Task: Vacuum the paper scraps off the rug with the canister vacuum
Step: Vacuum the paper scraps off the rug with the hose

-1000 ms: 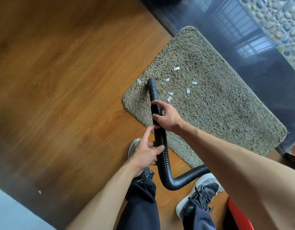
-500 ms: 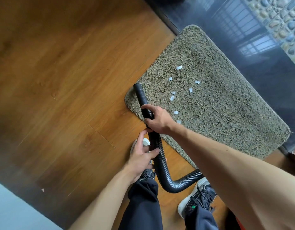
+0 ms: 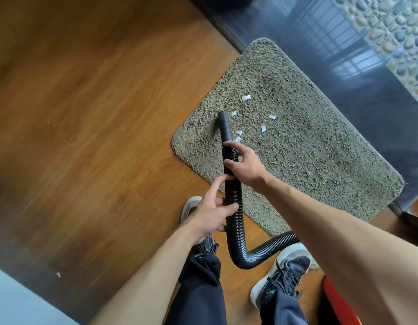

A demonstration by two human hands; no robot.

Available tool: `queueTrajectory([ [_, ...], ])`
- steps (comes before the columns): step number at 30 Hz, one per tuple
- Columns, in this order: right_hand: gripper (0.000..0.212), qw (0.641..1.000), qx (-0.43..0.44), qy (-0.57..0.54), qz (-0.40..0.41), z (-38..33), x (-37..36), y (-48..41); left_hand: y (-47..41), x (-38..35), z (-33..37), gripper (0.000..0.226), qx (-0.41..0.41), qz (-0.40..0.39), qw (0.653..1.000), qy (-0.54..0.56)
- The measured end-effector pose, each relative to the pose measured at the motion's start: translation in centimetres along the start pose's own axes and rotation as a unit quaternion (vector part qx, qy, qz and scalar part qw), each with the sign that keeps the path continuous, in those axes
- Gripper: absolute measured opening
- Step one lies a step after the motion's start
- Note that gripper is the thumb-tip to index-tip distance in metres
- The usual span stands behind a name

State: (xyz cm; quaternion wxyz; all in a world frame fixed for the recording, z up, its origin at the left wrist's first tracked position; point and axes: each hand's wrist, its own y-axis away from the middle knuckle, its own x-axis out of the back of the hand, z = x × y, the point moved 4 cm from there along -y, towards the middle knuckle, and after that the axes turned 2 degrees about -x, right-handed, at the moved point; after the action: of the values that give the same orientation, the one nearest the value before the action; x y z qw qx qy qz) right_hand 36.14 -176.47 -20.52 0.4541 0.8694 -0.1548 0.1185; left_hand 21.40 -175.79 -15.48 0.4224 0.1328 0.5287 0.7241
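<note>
Black bendy hose [image 3: 234, 202] held in both hands: right hand [image 3: 244, 166] wrapped tight around it higher up, left hand [image 3: 211, 214] wrapped around it lower down, pointer finger sticking out. Hose tip [image 3: 223, 117] down on the shaggy rug [image 3: 309, 148], close to the near corner, with small white paper scraps [image 3: 246, 97] lying on the rug just beside the tip and a bit further out. Brown wood floor [image 3: 86, 113] under the rug, two dark shoes [image 3: 283, 273] down below, something red [image 3: 339, 303] at the bottom right corner.
</note>
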Motion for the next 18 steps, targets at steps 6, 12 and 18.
queueTrajectory([
  [6,0.05,0.999,-0.027,-0.043,0.02,1.9,1.6,0.6,-1.1,-1.7,0.4,0.059,0.007,-0.033,0.999,-0.036],
  [12,0.049,0.995,-0.034,-0.09,0.041,2.1,3.3,-0.1,-2.0,-2.2,1.7,0.06,-0.013,-0.029,0.998,-0.055],
  [18,0.051,0.995,-0.03,-0.087,0.032,1.8,3.9,-1.2,-2.8,-2.4,2.6,0.062,-0.01,-0.027,0.998,-0.059],
])
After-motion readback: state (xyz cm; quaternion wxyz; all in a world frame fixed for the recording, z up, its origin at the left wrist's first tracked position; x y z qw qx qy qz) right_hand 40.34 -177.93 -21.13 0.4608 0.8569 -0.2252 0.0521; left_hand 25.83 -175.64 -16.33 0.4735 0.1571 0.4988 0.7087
